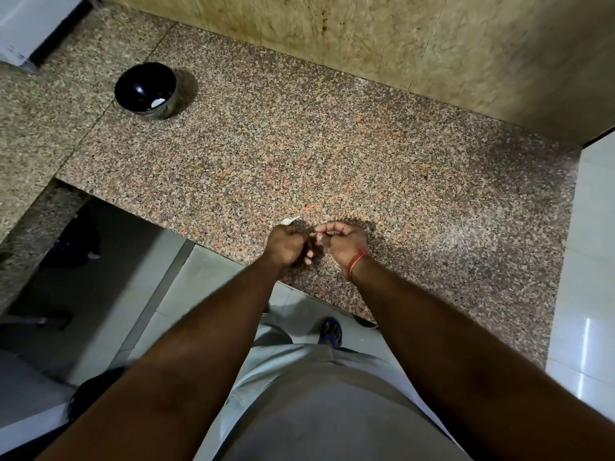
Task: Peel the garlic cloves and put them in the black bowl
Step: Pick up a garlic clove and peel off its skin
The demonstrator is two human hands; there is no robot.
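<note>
My left hand (289, 245) and my right hand (340, 242) meet over the near edge of the granite counter (299, 154). Their fingers are curled and pinch a small pale garlic clove (312, 233) between them; most of it is hidden by the fingers. A pale scrap of garlic skin (289, 221) lies on the counter just beyond my left hand. The black bowl (146, 89) stands far off at the back left of the counter, with a small white piece (157, 102) inside it.
A beige tiled wall (366, 38) runs along the back of the counter. White tiles (595, 227) border it on the right. Below the counter's left edge is a dark gap (73, 247) and tiled floor (206, 277).
</note>
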